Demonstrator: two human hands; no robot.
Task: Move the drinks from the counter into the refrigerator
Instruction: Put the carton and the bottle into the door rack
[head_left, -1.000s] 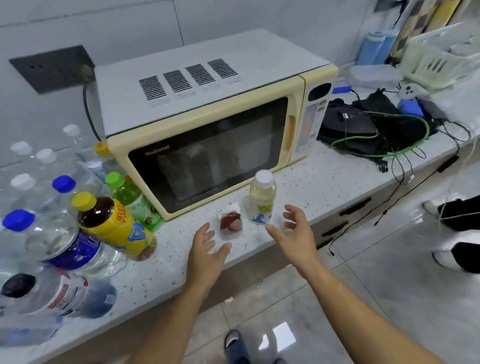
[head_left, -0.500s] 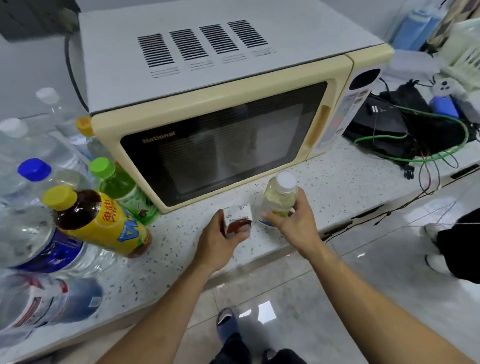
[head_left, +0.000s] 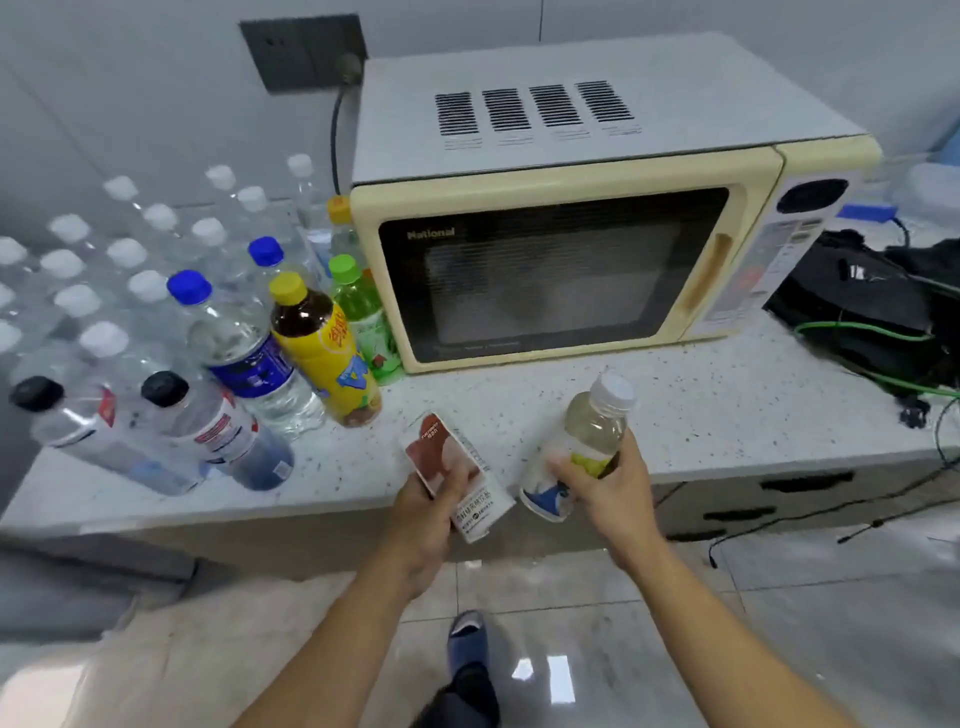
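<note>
White carton (head_left: 453, 475) with a red-brown panel in the left hand (head_left: 423, 525), pale yellow white-capped bottle (head_left: 582, 447) in the right hand (head_left: 608, 491), white speckled tabletop (head_left: 701, 410) beyond them, cream microwave (head_left: 571, 208) behind

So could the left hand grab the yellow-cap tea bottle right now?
Probably not yet. The left hand already grips the drink carton, so its fingers are busy. The yellow-cap tea bottle stands near on the counter, nothing blocking it.

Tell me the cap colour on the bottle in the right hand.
White. The cap tops the pale drink bottle the right hand grips, clearest in the head view.
</note>
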